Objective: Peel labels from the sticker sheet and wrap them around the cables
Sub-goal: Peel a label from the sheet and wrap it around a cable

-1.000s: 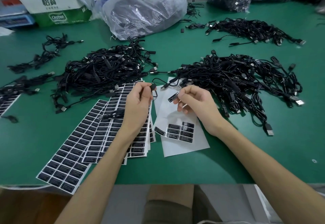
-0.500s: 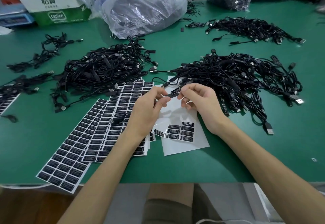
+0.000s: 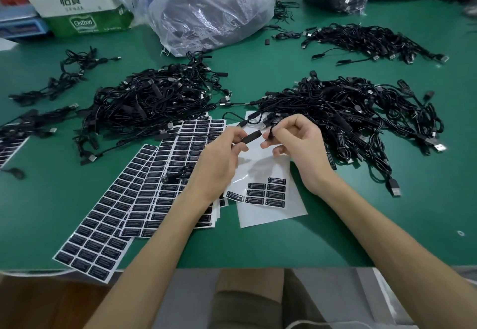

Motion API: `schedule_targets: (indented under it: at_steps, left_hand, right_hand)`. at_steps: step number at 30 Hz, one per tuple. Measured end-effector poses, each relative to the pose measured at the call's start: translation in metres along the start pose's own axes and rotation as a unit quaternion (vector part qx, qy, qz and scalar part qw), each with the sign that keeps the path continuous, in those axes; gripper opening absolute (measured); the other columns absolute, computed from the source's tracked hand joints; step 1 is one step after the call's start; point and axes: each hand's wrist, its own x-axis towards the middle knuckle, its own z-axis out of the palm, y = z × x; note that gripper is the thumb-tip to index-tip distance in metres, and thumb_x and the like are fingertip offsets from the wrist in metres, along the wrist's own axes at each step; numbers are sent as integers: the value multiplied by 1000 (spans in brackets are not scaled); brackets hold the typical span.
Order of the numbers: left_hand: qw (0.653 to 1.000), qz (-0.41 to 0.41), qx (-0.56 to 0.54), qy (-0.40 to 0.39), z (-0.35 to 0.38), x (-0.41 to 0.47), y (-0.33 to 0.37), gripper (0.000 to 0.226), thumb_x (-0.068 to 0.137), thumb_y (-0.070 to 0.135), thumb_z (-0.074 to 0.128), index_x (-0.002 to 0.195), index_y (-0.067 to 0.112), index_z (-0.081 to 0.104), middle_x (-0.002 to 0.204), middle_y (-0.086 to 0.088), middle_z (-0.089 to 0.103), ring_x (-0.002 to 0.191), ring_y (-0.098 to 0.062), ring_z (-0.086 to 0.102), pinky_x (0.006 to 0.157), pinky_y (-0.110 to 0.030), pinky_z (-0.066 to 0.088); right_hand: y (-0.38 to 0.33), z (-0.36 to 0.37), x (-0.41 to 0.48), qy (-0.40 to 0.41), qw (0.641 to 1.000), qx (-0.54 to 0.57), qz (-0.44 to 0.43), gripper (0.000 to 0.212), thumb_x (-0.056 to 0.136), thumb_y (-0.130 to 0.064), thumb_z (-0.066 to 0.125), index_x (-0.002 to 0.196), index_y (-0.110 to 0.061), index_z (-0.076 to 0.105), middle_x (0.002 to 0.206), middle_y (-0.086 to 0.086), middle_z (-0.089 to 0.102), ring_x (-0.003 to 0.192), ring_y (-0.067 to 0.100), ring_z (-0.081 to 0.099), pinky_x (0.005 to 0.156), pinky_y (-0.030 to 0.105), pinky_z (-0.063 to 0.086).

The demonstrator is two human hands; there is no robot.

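Now that your hands have come together over the near sheet (image 3: 271, 215), where eight labels (image 3: 277, 187) remain, the peeled one has reached the cable (image 3: 251, 139): your left hand (image 3: 222, 163) grips it, fingers clenched, and your right hand (image 3: 302, 148) pinches it alongside, so wrapping looks begun. Leftward, at least three full sheets (image 3: 144, 199) fan out. Beyond, five cable heaps (image 3: 154, 104) on the table (image 3: 258, 70); farthest, at least three bags (image 3: 211, 14).

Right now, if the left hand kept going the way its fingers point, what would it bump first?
Probably the right hand. The left hand, pinching the cable, points straight across a small gap at it, though depth is unclear.
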Motion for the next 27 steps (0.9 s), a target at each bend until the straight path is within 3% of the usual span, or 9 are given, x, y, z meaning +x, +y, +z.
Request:
schedule_targets:
  at_steps: [8, 13, 19, 22, 27]
  left_hand:
    - [1000, -1, 16, 2, 0, 0, 0, 21, 108, 20, 51, 117, 39, 49, 94, 14, 68, 73, -3, 61, 70, -36, 54]
    - [1000, 3, 21, 4, 0, -1, 1, 18, 107, 21, 51, 117, 36, 51, 92, 14, 68, 71, -8, 62, 71, -41, 56]
    - [999, 30, 15, 7, -2, -2, 2, 21, 107, 16, 54, 124, 27, 58, 94, 15, 65, 73, -4, 61, 72, -38, 56]
    - [999, 40, 2, 8, -3, -2, 3, 25, 106, 13, 56, 127, 24, 61, 100, 9, 64, 78, -4, 60, 76, -40, 56]
    - [999, 42, 6, 8, -3, -1, 3, 22, 103, 13, 60, 123, 21, 63, 100, 14, 67, 78, -3, 64, 77, -39, 58]
  right_hand:
    - [1, 1, -2, -34, 996, -80, -25, 12, 97, 4, 63, 106, -3, 60, 86, 9, 68, 72, 16, 67, 60, 28, 52]
    - [1, 2, -3, -53, 992, -110, -33, 9, 100, 2, 60, 108, 3, 65, 84, 11, 69, 69, 16, 63, 59, 30, 50]
    - [5, 2, -5, -73, 978, -185, -67, 13, 102, -5, 59, 107, -8, 71, 81, 17, 70, 67, 17, 63, 65, 33, 51]
    - [6, 2, -4, -71, 973, -205, -79, 13, 102, -6, 61, 108, -9, 73, 81, 14, 70, 67, 19, 63, 67, 30, 51]
    - [4, 2, -6, -63, 970, -221, -85, 13, 101, -5, 62, 107, -8, 74, 79, 10, 69, 69, 16, 62, 69, 36, 53]
